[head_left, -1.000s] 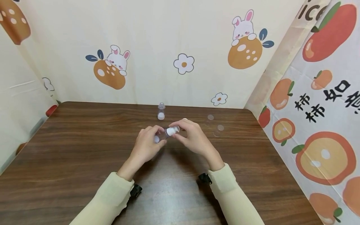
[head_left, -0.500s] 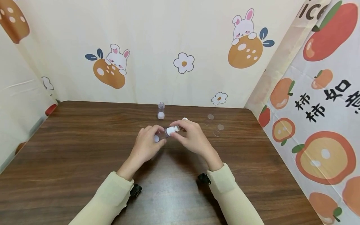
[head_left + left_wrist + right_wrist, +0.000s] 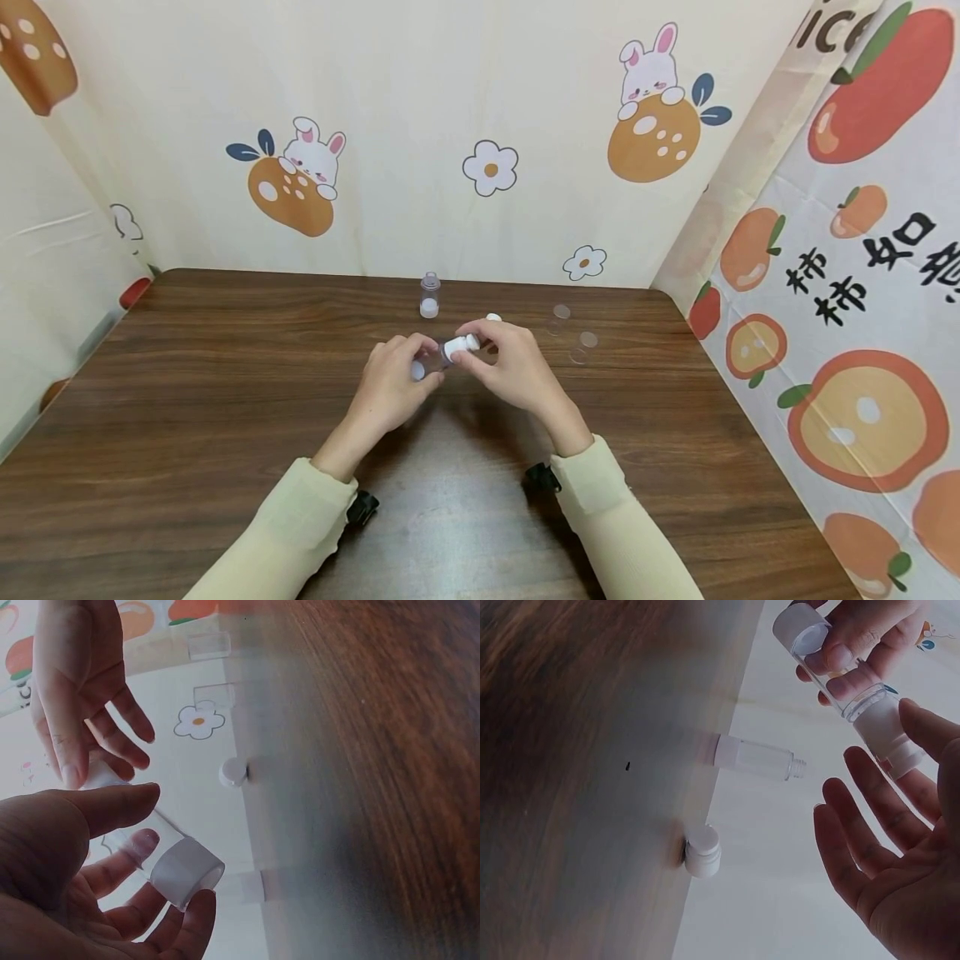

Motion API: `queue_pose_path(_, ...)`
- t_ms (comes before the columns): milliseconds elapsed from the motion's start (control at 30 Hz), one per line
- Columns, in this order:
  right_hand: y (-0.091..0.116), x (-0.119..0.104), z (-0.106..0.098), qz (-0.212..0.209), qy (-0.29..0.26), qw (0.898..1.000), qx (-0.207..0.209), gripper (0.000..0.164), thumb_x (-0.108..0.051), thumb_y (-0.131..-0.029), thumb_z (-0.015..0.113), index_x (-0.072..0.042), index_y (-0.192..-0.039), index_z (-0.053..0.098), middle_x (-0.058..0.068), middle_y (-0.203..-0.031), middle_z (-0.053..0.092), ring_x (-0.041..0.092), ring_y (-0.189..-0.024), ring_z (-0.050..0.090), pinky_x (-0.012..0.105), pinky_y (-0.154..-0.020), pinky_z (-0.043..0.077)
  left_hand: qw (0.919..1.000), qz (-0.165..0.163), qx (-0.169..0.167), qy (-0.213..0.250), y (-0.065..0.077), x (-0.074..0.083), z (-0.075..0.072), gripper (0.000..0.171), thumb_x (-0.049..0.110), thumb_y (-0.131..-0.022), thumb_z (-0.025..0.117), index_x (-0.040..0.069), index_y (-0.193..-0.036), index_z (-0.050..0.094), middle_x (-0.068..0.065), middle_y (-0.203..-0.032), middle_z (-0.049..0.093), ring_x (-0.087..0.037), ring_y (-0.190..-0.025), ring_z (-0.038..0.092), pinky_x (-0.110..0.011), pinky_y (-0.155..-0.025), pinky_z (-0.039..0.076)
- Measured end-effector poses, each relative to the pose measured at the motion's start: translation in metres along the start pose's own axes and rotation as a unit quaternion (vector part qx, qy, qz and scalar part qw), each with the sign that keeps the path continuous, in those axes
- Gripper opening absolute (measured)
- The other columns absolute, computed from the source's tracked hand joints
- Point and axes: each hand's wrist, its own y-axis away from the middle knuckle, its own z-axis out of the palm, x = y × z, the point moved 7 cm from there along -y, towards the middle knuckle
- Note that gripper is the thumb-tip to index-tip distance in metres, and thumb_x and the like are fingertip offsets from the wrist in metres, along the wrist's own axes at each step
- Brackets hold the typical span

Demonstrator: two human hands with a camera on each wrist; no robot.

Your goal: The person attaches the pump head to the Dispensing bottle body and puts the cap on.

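My left hand (image 3: 390,383) grips a small clear bottle with a white base (image 3: 801,628), its fingers and thumb round the see-through body. The bottle is tilted, neck end toward the right hand. My right hand (image 3: 519,364) pinches the white pump head (image 3: 880,729) at that neck between thumb and fingers. Its other fingers are spread in the right wrist view. Whether the head is fully tight cannot be told. Behind the hands stands a second clear bottle (image 3: 429,298), white at the bottom, with a bare threaded neck showing in the right wrist view.
A second white pump head (image 3: 703,853) stands on the table behind the right hand, partly hidden in the head view. Two clear caps (image 3: 562,312) stand at the right on the brown wooden table (image 3: 225,358). A printed curtain (image 3: 405,167) hangs along the back edge.
The right thumb and fingers have shifted slightly round the white pump head, whose visible outline has turned a little. The left hand and its bottle stay almost still.
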Motion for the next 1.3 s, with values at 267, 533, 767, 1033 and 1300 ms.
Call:
queue_pose_path(267, 0.000, -0.002, -0.010, -0.019, 0.002, 1.000, 0.015, 0.036, -0.020, -0.091, 0.087, -0.009, -0.122, 0.074, 0.001, -0.108, 0.075, 0.014, -0.096, 0.068, 0.041, -0.087, 0.060, 0.9999, -0.011, -0.004, 0.001, 0.000, -0.002, 0.000, 0.034, 0.016, -0.088, 0.086, 0.007, -0.118, 0.071, -0.014, -0.117, 0.072, -0.039, -0.112, 0.061, -0.052, -0.093, 0.047)
queue_pose_path(533, 0.000, -0.004, -0.012, -0.040, 0.000, 0.999, 0.008, 0.037, -0.020, -0.090, 0.088, -0.011, -0.123, 0.074, -0.001, -0.114, 0.074, 0.015, -0.101, 0.068, 0.034, -0.092, 0.058, 0.9999, -0.011, -0.003, 0.000, 0.000, -0.002, 0.000, 0.034, 0.016, -0.089, 0.086, 0.007, -0.118, 0.070, -0.015, -0.117, 0.071, -0.039, -0.112, 0.060, -0.051, -0.092, 0.047)
queue_pose_path(767, 0.000, -0.004, -0.011, -0.049, -0.001, 0.999, -0.003, 0.037, -0.018, -0.090, 0.088, -0.010, -0.123, 0.075, -0.005, -0.119, 0.073, 0.011, -0.102, 0.065, 0.030, -0.094, 0.057, 0.9999, -0.011, -0.005, -0.001, 0.000, -0.002, 0.001, 0.035, 0.016, -0.089, 0.086, 0.008, -0.118, 0.070, -0.014, -0.117, 0.072, -0.038, -0.112, 0.060, -0.051, -0.092, 0.047)
queue_pose_path(1033, 0.001, -0.006, -0.009, -0.067, 0.008, 0.998, -0.014, 0.034, -0.012, -0.090, 0.087, -0.009, -0.121, 0.075, -0.002, -0.119, 0.073, 0.011, -0.104, 0.065, 0.033, -0.093, 0.057, 0.9998, -0.017, -0.009, -0.001, 0.000, -0.002, 0.001, 0.034, 0.016, -0.089, 0.086, 0.009, -0.118, 0.070, -0.014, -0.118, 0.071, -0.038, -0.111, 0.060, -0.050, -0.090, 0.047)
queue_pose_path(1300, 0.001, -0.005, -0.007, -0.069, 0.020, 0.997, -0.020, 0.031, -0.010, -0.091, 0.086, -0.011, -0.120, 0.075, -0.003, -0.116, 0.073, 0.010, -0.107, 0.065, 0.033, -0.095, 0.056, 0.9999, -0.014, -0.008, 0.000, 0.000, -0.002, 0.001, 0.035, 0.016, -0.089, 0.086, 0.008, -0.119, 0.071, -0.014, -0.118, 0.071, -0.038, -0.111, 0.060, -0.050, -0.090, 0.047)
